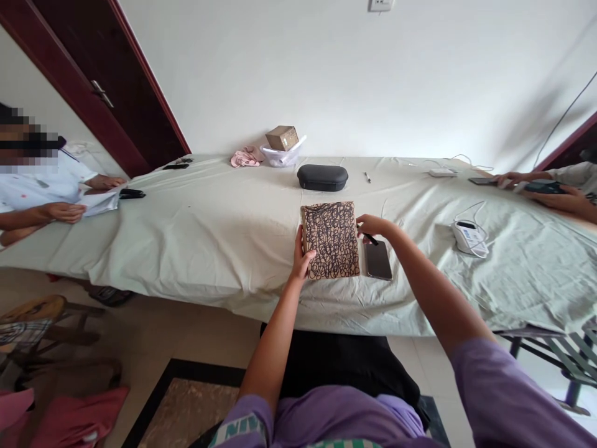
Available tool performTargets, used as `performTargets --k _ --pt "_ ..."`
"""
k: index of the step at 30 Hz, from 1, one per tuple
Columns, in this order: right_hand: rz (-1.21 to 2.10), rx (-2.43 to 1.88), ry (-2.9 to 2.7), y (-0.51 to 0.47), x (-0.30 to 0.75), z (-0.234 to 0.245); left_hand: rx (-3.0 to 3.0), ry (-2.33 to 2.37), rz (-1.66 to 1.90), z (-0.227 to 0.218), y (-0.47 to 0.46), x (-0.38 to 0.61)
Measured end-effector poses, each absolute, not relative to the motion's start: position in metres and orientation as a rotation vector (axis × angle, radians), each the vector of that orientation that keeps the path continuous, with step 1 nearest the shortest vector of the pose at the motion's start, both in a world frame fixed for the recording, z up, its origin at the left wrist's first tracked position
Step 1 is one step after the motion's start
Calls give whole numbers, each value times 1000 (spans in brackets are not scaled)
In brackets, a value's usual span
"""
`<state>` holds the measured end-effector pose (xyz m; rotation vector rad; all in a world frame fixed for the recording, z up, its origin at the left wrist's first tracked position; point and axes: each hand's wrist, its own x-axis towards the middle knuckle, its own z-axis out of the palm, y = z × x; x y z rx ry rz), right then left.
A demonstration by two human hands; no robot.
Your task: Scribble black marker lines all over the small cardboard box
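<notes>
A brown cardboard-like panel (331, 241) covered in black looping scribbles is tilted up over the near part of the cloth-covered table. My left hand (302, 256) grips its left edge, thumb on the scribbled face and fingers mostly hidden behind. At the panel's right edge is my right hand (372, 225), closed on a black marker (372, 239) that points down toward the table. Whether those fingers also touch the panel, I cannot tell. Just below the marker lies a dark smartphone (378, 260), flat on the cloth.
Beyond the panel sits a black hard case (323, 178), with a pen (367, 177) to its right. A plastic basket (281, 157) carries a small box (282, 137). A white device (470, 238) with a cable stands right. People sit at both table ends.
</notes>
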<state>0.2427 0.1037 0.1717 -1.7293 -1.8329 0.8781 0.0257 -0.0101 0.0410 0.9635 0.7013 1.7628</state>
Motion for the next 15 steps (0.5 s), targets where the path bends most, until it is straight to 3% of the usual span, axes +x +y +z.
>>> performTargets --k 3,6,11,15 --pt "1133 -1591 -1795 113 268 201 969 704 1753 39 -7 25" --pt "1301 -1020 -1600 110 276 223 961 721 1739 39 -3 24" --pt "1312 -380 -1337 84 226 235 908 800 1718 46 2 26" --pt "1067 -449 -1523 86 170 227 900 863 1728 44 6 31"
